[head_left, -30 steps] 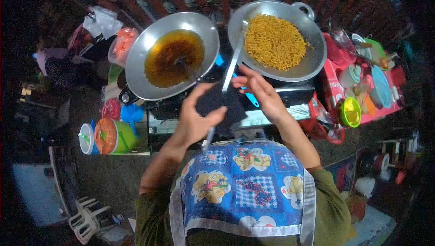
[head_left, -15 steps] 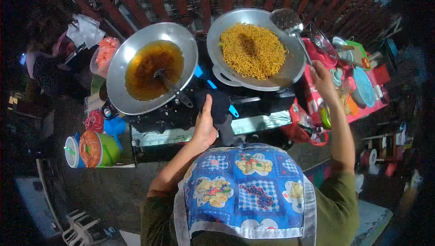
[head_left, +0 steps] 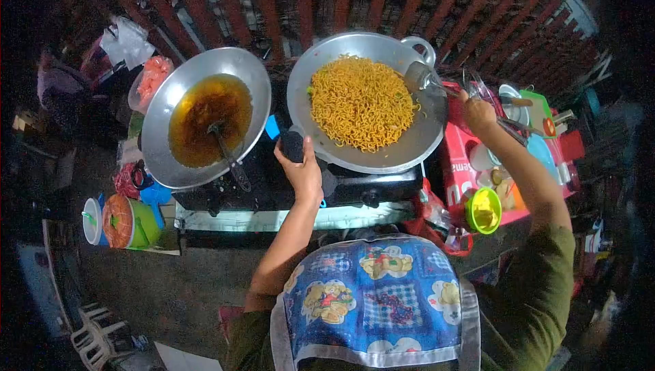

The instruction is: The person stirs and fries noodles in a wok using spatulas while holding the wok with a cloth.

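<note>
A wide metal wok (head_left: pixel 437 122) holds a heap of yellow fried noodles (head_left: pixel 365 105). At its near-left rim, my left hand (head_left: pixel 302 173) is closed on a black cloth pad (head_left: pixel 292 146) with blue edging. The pad sits where the wok's handle is, so I cannot see how the handle is held. My right hand (head_left: pixel 479 113) grips the handle of a metal spatula (head_left: pixel 424 79), whose blade rests inside the wok at the right edge of the noodles. To the left, a second wok (head_left: pixel 153 139) contains brown oil (head_left: pixel 198 118) and a slotted ladle (head_left: pixel 228 159).
Both woks stand on a black stove (head_left: pixel 235 200). Slatted red-brown fencing (head_left: pixel 341 2) runs behind. On the right, a red table (head_left: pixel 456 159) carries bowls, a green tray (head_left: pixel 537 108) and a lime-green cup (head_left: pixel 484 211). Coloured containers (head_left: pixel 143 226) stand at the lower left.
My left hand has moved up to the wok's rim and closed on the black pad. My right hand has brought the spatula down into the wok. The camera view has shifted.
</note>
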Action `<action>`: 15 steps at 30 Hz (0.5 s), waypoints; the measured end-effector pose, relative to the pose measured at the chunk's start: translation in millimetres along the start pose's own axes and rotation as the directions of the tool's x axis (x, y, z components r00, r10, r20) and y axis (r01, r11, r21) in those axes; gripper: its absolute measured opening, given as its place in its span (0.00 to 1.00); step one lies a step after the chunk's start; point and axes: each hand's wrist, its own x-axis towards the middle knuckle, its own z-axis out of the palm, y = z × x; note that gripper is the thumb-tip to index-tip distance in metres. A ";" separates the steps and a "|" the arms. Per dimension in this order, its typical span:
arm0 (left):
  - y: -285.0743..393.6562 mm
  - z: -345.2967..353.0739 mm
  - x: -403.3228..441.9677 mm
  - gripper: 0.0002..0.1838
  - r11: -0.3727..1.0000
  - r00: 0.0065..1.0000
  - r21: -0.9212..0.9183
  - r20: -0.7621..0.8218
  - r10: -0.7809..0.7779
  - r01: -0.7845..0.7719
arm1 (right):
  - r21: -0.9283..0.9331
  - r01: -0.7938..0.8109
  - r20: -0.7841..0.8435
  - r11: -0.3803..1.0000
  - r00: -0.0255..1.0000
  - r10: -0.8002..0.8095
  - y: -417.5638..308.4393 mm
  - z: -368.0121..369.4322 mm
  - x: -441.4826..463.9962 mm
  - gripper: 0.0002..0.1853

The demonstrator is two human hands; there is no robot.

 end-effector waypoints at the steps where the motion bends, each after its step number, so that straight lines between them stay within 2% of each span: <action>1: -4.0 0.0 0.6 0.28 1.000 1.000 -0.001 -0.007 -0.005 0.005 | -0.003 0.008 0.002 1.000 1.000 -0.008 3.8 2.6 2.4 0.13; 4: -13.2 -0.3 6.5 0.28 0.997 0.997 0.004 -0.027 0.072 -0.072 | -0.129 0.097 0.109 0.987 0.991 -0.083 20.5 10.9 12.5 0.22; 5: -14.6 -1.7 7.3 0.31 0.997 0.997 0.009 0.004 0.073 -0.073 | -0.137 0.108 0.108 0.985 0.990 -0.094 21.4 15.6 16.3 0.22; 7: -17.4 -3.5 5.9 0.35 0.998 0.997 0.013 0.023 0.067 -0.068 | -0.145 0.049 0.209 0.988 0.978 -0.017 19.4 22.0 20.0 0.25; 8: -17.6 -2.1 5.3 0.36 0.998 0.999 -0.040 0.018 0.039 -0.038 | -0.114 0.047 0.141 0.992 0.990 -0.030 22.1 31.3 21.9 0.22; 9: -16.8 -2.6 3.3 0.38 0.996 1.000 -0.091 0.018 0.012 -0.010 | -0.115 0.055 0.144 0.992 0.989 -0.038 23.0 26.7 18.1 0.22; 11: -10.1 -8.0 1.2 0.40 0.994 0.999 -0.102 0.040 -0.021 0.024 | -0.216 0.328 -0.016 0.920 0.941 -0.339 30.9 -10.9 8.7 0.18; 12: -5.1 -10.2 0.2 0.42 0.992 0.996 -0.109 0.067 -0.056 0.063 | -0.163 0.234 -0.054 0.958 0.968 -0.246 26.6 -40.2 -2.2 0.14; 13: 3.8 -11.7 -3.6 0.42 0.992 0.997 -0.115 0.060 -0.052 0.059 | -0.168 0.239 -0.061 0.957 0.966 -0.251 34.7 -50.0 -1.0 0.14; 15: 20.9 -14.5 -12.7 0.46 0.974 0.984 -0.163 0.103 -0.142 0.158 | -0.109 0.172 -0.203 0.979 0.960 -0.191 51.2 -58.7 0.1 0.10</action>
